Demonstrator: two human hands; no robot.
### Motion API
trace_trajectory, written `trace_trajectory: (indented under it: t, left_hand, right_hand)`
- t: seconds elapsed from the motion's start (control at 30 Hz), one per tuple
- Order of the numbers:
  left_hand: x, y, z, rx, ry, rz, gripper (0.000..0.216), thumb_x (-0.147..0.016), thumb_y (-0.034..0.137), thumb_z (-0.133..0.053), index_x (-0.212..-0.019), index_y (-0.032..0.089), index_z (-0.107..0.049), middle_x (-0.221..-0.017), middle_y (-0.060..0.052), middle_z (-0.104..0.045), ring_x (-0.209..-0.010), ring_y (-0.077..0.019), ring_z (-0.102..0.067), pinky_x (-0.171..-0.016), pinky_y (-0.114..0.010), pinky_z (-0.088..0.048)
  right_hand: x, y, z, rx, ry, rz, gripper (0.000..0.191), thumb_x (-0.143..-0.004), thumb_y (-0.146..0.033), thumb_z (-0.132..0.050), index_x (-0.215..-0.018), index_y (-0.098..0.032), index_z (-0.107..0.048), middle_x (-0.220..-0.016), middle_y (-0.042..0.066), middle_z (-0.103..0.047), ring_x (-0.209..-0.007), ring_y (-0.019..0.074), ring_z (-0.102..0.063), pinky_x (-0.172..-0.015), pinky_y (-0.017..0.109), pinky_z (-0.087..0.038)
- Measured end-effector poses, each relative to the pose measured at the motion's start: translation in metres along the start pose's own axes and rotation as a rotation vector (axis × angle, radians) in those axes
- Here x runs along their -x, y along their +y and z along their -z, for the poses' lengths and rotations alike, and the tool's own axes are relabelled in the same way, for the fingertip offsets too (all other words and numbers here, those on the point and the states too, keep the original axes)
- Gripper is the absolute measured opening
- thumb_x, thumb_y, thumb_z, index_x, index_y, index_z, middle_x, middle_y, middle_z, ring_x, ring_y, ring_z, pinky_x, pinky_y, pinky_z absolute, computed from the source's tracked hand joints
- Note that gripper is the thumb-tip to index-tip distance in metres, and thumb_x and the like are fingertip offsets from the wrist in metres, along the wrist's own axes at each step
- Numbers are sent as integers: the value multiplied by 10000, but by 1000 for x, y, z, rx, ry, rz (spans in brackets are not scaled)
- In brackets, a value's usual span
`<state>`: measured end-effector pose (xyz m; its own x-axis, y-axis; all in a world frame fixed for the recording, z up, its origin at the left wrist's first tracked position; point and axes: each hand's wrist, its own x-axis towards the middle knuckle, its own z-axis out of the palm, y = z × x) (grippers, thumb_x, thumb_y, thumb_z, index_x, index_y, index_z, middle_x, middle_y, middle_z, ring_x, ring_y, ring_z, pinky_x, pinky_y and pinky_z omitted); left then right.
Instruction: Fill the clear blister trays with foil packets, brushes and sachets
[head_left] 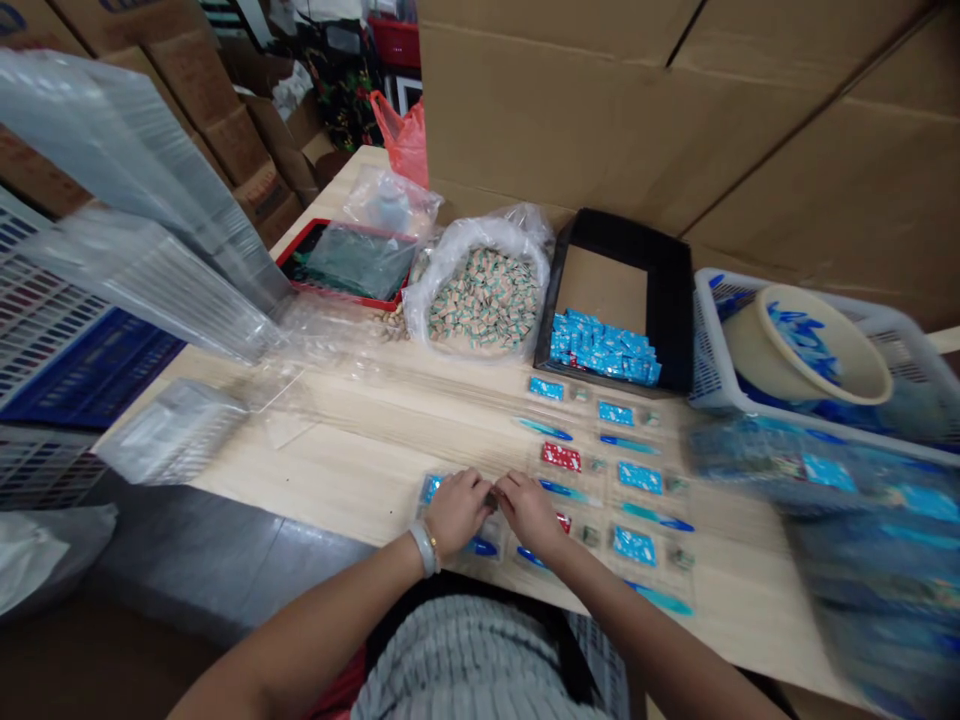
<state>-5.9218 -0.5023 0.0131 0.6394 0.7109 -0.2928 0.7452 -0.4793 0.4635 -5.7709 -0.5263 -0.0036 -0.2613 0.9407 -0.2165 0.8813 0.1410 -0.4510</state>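
My left hand [457,508], with a pale band at the wrist, is closed over a clear plastic tray [491,548] at the table's near edge. Its fingertips meet those of my right hand [529,512], also closed. Something small and dark shows between them, too hidden to name. Beside my left hand a blue printed packet [431,488] lies in that tray, and a dark blue pen-like item [482,547] shows below the fingers. Right of my hands, several similar trays hold blue packets [634,545], a red packet [561,457], blue pen-like items [658,516] and small greenish squares [681,558].
Behind stand a plastic-lined container of small brown-green pieces [484,300], a black box [671,300] of blue packets and a red-rimmed tray [300,262]. Tall stacks of clear trays [172,200] rise at left. At right are a white basket [709,345] and filled tray stacks [870,540].
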Motion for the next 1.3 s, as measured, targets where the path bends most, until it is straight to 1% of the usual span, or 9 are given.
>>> trace_trajectory:
  t: [0.23, 0.53, 0.6, 0.73, 0.83, 0.93, 1.03, 1.17, 1.3]
  left_hand:
    - [-13, -6, 7, -118, -15, -182, 147, -813, 266, -419, -850, 173, -527, -871, -49, -514, -834, -182, -496, -724, -311, -399]
    - [-29, -4, 17, -237, -126, -407, 156, -772, 188, -452, -901, 143, -529, -882, -81, -537, -829, -213, -514, -652, -308, -419]
    - [-31, -1, 17, -237, -137, -405, 152, -767, 180, -456, -888, 138, -537, -876, -89, -541, -839, -222, -514, -661, -317, -419]
    - [-36, 3, 17, -217, -182, -308, 130, -728, 167, -490, -832, 125, -556, -856, -98, -547, -819, -223, -523, -662, -315, -420]
    - [-39, 1, 18, -171, -215, -302, 127, -687, 167, -512, -799, 133, -562, -833, -83, -547, -789, -209, -525, -647, -297, -416]
    - [-41, -7, 22, -50, -198, -299, 115, -672, 164, -504, -774, 161, -557, -804, -43, -535, -761, -170, -514, -652, -264, -405]
    - [-43, -16, 28, 167, -147, -242, 119, -651, 162, -518, -765, 170, -552, -785, -14, -516, -732, -130, -497, -660, -236, -397]
    - [-49, -19, 33, 567, -127, -68, 101, -652, 210, -549, -730, 147, -546, -724, -3, -525, -660, -103, -490, -605, -217, -395]
    - [-52, -18, 30, 955, -198, 118, 173, -627, 260, -604, -699, 120, -531, -619, 15, -532, -573, -81, -481, -565, -215, -397]
  right_hand:
    - [5, 16, 1, -296, 106, -13, 175, -788, -98, -392, -800, -170, -552, -787, 38, -520, -750, 150, -494, -685, 263, -391]
    - [13, 17, -8, -400, 90, -108, 154, -705, -65, -436, -767, -170, -530, -768, 24, -499, -667, 135, -487, -619, 253, -383]
    - [14, 18, -11, -407, 100, -124, 159, -699, -58, -434, -760, -169, -529, -755, 23, -502, -684, 139, -486, -630, 256, -380]
    - [14, 19, -14, -424, 121, -130, 171, -689, -42, -425, -745, -169, -525, -731, 21, -506, -697, 141, -478, -637, 254, -376]
    - [15, 20, -12, -442, 132, -131, 172, -688, -38, -420, -738, -166, -523, -721, 21, -510, -694, 141, -478, -631, 249, -371]
    - [16, 21, -9, -456, 142, -145, 172, -689, -39, -426, -745, -166, -529, -721, 21, -513, -690, 139, -480, -626, 245, -370]
    - [17, 22, -5, -472, 186, -165, 177, -695, -44, -425, -757, -165, -538, -727, 25, -517, -685, 138, -481, -623, 248, -374]
    - [17, 17, 0, -571, 265, -181, 195, -706, -68, -424, -809, -163, -560, -751, 35, -540, -698, 139, -495, -644, 263, -393]
    - [17, 7, 4, -820, 223, -240, 268, -700, -156, -493, -963, -160, -545, -779, 34, -580, -644, 125, -515, -587, 249, -420]
